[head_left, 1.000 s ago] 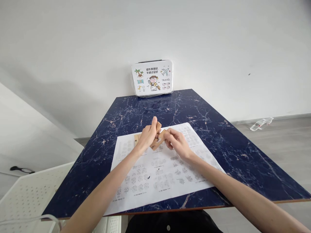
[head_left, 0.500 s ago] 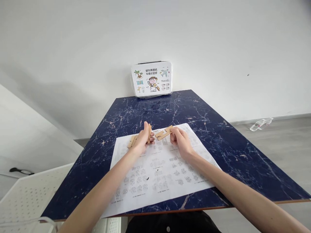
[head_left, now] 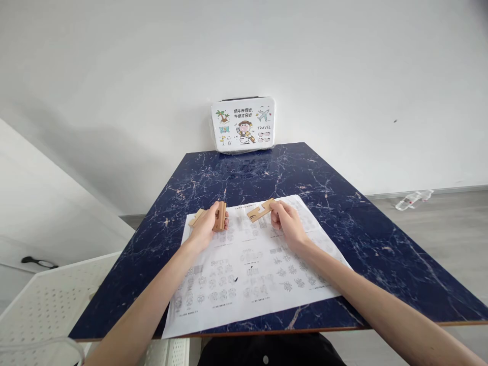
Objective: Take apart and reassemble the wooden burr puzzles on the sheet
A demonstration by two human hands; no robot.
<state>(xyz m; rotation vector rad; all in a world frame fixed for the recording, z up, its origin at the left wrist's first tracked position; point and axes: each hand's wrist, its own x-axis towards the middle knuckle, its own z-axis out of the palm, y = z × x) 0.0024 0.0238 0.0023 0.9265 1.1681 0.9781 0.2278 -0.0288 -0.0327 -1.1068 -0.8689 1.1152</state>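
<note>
Left hand (head_left: 206,224): grip closed round wooden blocks (head_left: 221,218). Right hand (head_left: 286,221): grip pinches one end of a notched plank (head_left: 257,214) above the printed sheet (head_left: 263,267).

Gap between wooden pieces (head_left: 254,215), case (head_left: 244,124) beyond

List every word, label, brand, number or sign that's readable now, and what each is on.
"奶牛养得好,牛奶才会好": white cartoon-printed case.
"TRAVEL": same case, under the airplane drawing.
Notched wooden piece in the right hand: one dark mark, too small to identify.
Wooden pieces in the left hand: dark marking, unreadable.
Printed sheet: heading and captions, too small and blurred to read.
</note>
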